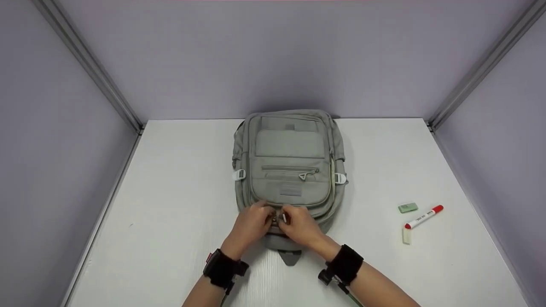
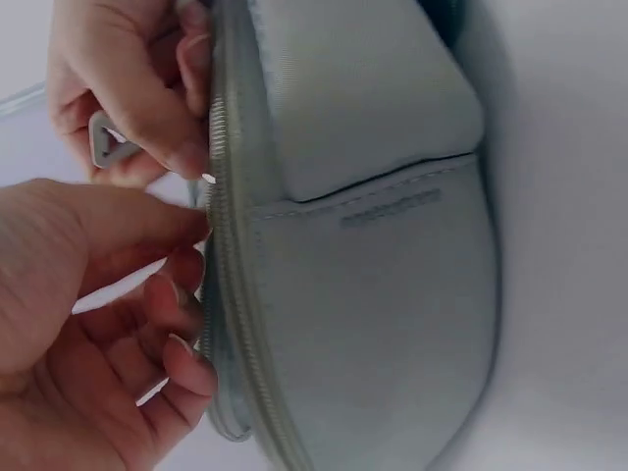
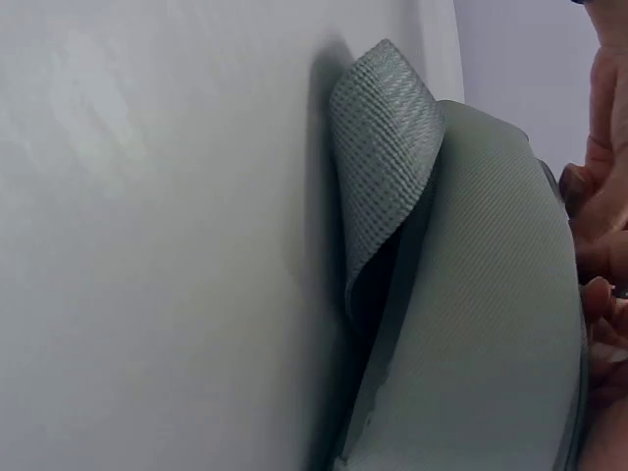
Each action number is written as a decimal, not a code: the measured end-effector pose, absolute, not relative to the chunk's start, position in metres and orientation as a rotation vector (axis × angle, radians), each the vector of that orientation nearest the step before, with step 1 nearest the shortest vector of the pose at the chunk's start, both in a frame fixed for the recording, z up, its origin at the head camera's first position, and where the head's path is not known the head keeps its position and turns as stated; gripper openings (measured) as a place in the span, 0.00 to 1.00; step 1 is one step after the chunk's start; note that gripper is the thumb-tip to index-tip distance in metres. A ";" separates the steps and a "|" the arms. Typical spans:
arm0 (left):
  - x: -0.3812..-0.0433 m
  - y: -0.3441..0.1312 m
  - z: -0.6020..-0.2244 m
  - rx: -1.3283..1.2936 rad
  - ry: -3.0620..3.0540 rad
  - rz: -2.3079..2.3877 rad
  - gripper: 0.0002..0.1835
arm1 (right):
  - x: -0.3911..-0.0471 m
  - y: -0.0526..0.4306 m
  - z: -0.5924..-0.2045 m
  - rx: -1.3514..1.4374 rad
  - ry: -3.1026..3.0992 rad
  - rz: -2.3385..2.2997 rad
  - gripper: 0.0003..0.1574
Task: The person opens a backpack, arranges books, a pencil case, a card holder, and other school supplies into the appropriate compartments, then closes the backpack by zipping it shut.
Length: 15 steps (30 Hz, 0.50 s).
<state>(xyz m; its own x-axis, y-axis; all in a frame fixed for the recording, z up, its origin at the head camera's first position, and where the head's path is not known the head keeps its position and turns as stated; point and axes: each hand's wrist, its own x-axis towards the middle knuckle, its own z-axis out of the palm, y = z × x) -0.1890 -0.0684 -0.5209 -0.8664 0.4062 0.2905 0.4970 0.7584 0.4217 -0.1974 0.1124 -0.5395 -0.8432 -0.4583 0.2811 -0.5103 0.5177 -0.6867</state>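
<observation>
A grey-green backpack lies front side up, its bottom toward me. Both hands meet at the zipper of its lower front pocket. My left hand pinches the zipper edge between thumb and fingertips, the other fingers curled beneath. Close beside it, my right hand grips the zipper's slider, and the triangular zipper pull pokes out between its fingers. The slider itself is hidden under the fingertips. In the right wrist view, the fingers show only at the right edge, beyond the backpack's bottom panel.
On the white table, to the right, lie a green eraser, a red-capped white marker and a pale eraser-like block. A webbing tab sticks out from the backpack's bottom. Grey panels enclose the back and sides.
</observation>
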 end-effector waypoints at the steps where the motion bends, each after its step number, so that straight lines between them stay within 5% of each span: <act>1: -0.189 -0.069 -0.522 -0.736 -2.774 -0.720 0.06 | -0.198 0.113 -0.539 0.862 -2.681 1.254 0.11; 15: -0.190 -0.072 -0.526 -0.779 -2.694 -0.490 0.08 | -0.197 0.124 -0.537 0.907 -2.592 1.250 0.17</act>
